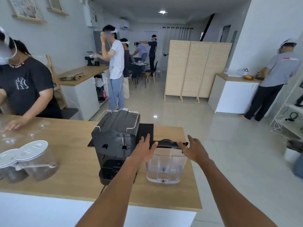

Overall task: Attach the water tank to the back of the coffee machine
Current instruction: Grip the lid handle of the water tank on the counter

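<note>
The black coffee machine [114, 141] stands on the wooden counter [68, 174] with its back side toward me. Right of it stands the clear plastic water tank [164, 167], upright, topped by a black lid. My left hand [144, 149] lies against the tank's left upper edge, thumb on the lid, fingers spread. At the tank's right upper corner, my right hand [193, 149] touches the lid edge with fingers apart. The tank rests on the counter, apart from the machine.
Two clear lidded jars [31, 163] with scoops stand at the counter's left. A person in a black T-shirt [24, 89] leans over the far left of the counter. The counter's right edge runs just beyond the tank. Other people stand in the room behind.
</note>
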